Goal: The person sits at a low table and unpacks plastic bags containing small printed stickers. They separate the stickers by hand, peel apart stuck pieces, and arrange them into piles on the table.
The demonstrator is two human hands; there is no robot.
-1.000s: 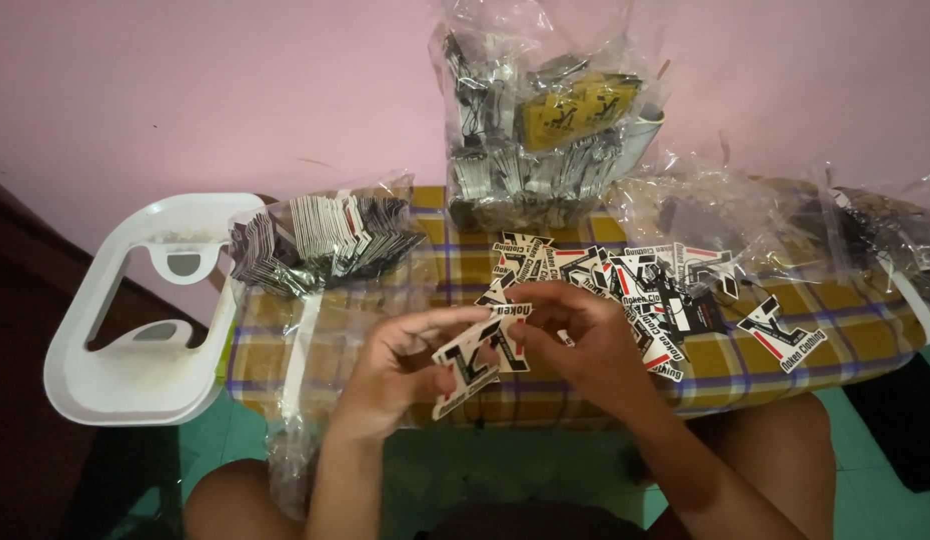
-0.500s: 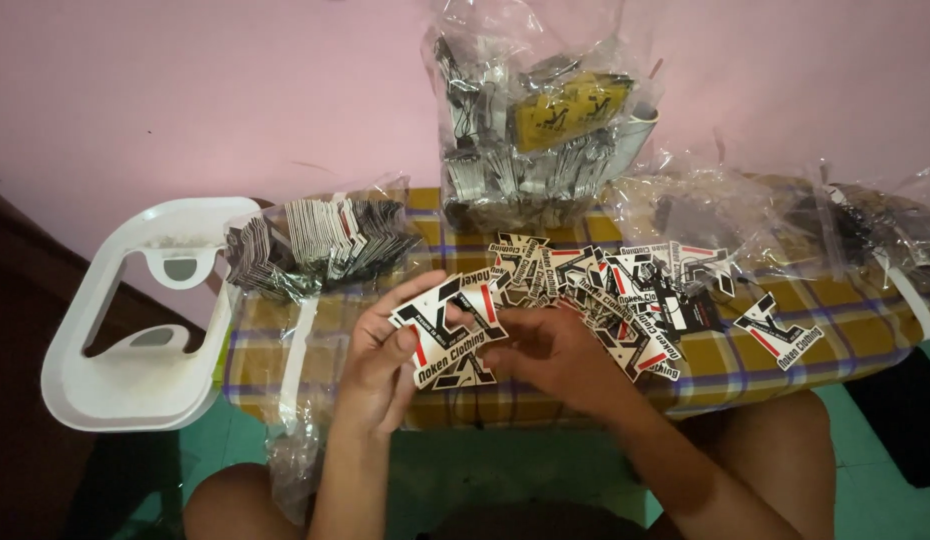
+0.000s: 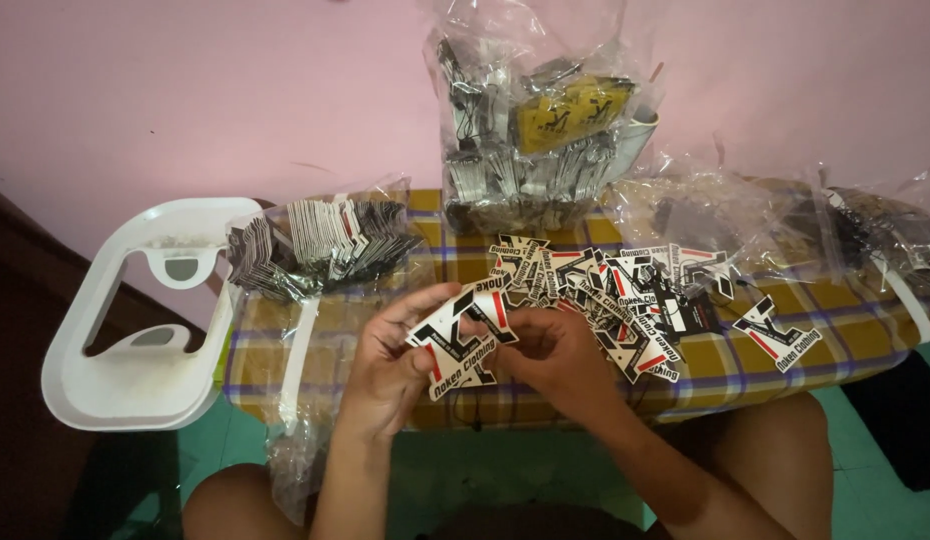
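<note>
My left hand [image 3: 385, 370] holds a small stack of letter-shaped card tags [image 3: 463, 342], white with black and red print, just above the front edge of the checked board [image 3: 845, 345]. My right hand [image 3: 557, 360] pinches the same stack from the right side. A thin black string hangs below the tags. Behind my hands a loose pile of the same tags [image 3: 605, 290] lies spread on the cloth. One single tag [image 3: 778, 335] lies apart to the right.
A clear bag of stacked tags [image 3: 320, 245] sits at the left of the board. A tall clear bag with yellow and grey items [image 3: 540, 130] stands at the back by the pink wall. Crumpled plastic bags [image 3: 745, 215] lie right. A white plastic stool [image 3: 135, 330] stands left.
The tags were lifted and turned face up between both hands, then brought slightly lower and nearer; my right hand moved from over the pile onto the stack's right side.
</note>
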